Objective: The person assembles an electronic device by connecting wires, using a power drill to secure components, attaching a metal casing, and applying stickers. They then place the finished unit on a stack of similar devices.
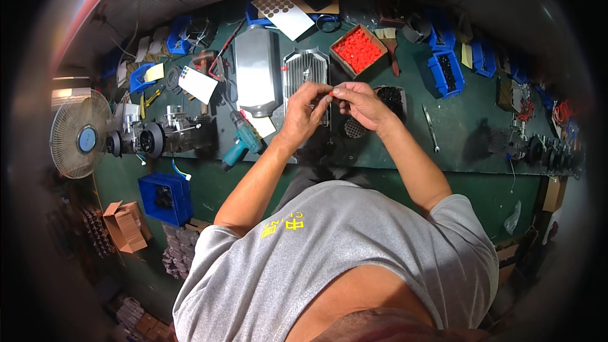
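My left hand (303,114) and my right hand (363,104) meet over the bench, fingertips pinched together. Between them is a small red piece (331,94), mostly hidden by the fingers; its colour matches the small red pieces in the cardboard box (338,62) beyond my right hand. Partly under my left hand lies a finned metal housing (305,66), with a bit of red at its left edge. Left of the housing is a smooth grey metal cover (255,66). Close to my right hand are a container of small black parts (394,98) and a round black mesh piece (354,128).
A teal cordless drill (244,139) lies left of my left forearm, beyond it a desk fan (85,139) and metal motor assemblies (171,133). On the right are a wrench (430,128), a brush (391,47) and a blue bin (445,74). Another blue crate (166,196) stands at lower left.
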Motion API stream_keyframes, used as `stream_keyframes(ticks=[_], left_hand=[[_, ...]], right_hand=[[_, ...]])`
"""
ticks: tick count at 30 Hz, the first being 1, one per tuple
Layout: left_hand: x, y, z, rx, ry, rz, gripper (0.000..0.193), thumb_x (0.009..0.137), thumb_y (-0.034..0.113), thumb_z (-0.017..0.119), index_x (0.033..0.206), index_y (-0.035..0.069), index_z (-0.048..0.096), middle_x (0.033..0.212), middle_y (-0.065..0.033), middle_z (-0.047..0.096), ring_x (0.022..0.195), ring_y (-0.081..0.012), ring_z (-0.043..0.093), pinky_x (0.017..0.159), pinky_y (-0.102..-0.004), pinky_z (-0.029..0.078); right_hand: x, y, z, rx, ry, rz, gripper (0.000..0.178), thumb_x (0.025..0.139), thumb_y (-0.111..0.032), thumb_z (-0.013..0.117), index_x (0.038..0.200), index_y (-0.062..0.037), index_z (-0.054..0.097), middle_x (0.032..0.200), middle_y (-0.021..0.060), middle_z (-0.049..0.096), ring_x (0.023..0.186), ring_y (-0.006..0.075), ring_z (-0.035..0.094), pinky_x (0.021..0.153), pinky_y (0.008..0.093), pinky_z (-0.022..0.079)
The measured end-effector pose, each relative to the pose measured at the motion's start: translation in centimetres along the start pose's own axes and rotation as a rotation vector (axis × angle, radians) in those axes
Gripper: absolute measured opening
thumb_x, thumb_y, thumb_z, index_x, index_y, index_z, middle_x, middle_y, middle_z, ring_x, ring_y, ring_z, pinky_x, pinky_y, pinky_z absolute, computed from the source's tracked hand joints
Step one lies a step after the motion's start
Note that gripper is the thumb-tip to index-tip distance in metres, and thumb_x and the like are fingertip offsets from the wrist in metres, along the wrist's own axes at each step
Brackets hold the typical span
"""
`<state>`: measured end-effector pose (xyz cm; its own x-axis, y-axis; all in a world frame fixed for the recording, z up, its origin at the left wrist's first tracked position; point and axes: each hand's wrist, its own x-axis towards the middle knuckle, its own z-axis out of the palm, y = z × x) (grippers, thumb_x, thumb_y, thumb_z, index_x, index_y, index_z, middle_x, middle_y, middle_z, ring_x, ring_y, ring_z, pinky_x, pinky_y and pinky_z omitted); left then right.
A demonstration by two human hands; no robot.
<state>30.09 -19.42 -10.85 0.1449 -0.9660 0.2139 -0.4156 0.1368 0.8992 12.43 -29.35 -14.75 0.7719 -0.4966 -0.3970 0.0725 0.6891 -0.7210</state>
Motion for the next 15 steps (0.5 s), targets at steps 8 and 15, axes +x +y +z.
stream_keyframes(ticks=[8, 15], left_hand=[[-0.8, -0.3, -0.9, -0.086, -0.092, -0.070, 0.012, 0.093, 0.006, 0.071, 0.102, 0.001, 0.065, 0.091, -0.0083, 0.063, 0.081, -0.0178, 0.063, 0.071, -0.0301, 0.051], [-2.0, -1.1, -1.3, 0.016, -0.105, -0.068, 0.013, 0.090, 0.009, 0.072, 0.094, 0.002, 0.062, 0.087, -0.0091, 0.063, 0.080, -0.0210, 0.063, 0.071, -0.0332, 0.051]], right_hand=[[-0.3, 1.2, 1.4, 0.049, 0.055, 0.086, 0.015, 0.092, -0.023, 0.070, 0.085, -0.0100, 0.066, 0.078, -0.0036, 0.057, 0.069, 0.0059, 0.051, 0.060, 0.0236, 0.046], [-0.5, 4.6, 4.9, 0.370, 0.312, 0.069, 0.012, 0.091, -0.020, 0.064, 0.083, -0.0107, 0.064, 0.074, -0.0011, 0.058, 0.068, 0.0104, 0.056, 0.059, 0.0283, 0.049]])
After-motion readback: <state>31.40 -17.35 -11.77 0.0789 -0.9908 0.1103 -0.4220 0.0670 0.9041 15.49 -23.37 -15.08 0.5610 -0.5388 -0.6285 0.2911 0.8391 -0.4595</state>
